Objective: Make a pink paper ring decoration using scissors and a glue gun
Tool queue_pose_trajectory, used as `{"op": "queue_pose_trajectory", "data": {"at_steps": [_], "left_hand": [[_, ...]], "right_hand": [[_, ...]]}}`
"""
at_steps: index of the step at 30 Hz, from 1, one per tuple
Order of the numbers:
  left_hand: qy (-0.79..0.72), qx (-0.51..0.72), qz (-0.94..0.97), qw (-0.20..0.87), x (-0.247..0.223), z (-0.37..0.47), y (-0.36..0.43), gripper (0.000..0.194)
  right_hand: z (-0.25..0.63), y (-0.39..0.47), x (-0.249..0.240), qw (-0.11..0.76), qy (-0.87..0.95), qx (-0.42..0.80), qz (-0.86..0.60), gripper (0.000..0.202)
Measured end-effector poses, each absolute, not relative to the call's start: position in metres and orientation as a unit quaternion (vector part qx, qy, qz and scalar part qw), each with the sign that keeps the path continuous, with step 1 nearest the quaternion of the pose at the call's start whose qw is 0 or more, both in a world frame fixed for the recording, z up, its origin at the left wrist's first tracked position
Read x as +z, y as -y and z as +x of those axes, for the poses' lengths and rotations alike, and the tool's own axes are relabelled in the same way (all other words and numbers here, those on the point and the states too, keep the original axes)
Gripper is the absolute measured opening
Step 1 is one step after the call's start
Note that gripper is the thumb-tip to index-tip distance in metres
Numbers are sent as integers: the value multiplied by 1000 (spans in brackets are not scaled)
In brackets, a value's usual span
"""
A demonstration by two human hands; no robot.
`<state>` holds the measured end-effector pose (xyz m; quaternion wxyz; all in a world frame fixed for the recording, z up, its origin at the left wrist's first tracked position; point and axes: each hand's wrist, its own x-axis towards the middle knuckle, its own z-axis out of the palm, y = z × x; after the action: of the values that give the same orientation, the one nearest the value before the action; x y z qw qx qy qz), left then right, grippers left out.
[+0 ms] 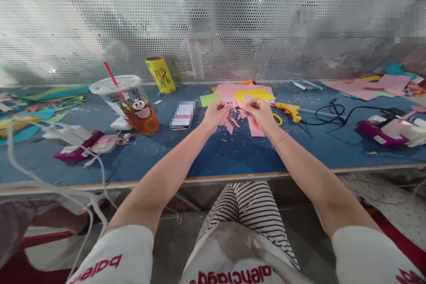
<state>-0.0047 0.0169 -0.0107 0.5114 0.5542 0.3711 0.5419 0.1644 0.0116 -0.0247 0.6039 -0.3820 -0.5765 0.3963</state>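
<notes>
On my feed, the left hand (216, 114) and right hand (260, 112) are pinched on a pink paper piece (238, 104), just this side of the yellow sheet (258, 94). Pink scraps (229, 127) lie nearer than that sheet.

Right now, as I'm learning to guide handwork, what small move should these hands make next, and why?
Perhaps draw the left hand and right hand slightly toward the body: both pinch pink paper close to loose pink scraps, so its outline is hard to pick out there, while the blue tabletop nearer the body would likely contrast better.
</notes>
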Motion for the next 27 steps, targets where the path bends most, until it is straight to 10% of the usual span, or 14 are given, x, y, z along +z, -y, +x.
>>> {"op": "queue_pose_trajectory", "data": {"at_steps": [27], "left_hand": [[-337, 547, 551, 533, -14, -5, -19, 15]], "right_hand": [[163, -11, -23, 602, 550, 435, -382, 30]]}}
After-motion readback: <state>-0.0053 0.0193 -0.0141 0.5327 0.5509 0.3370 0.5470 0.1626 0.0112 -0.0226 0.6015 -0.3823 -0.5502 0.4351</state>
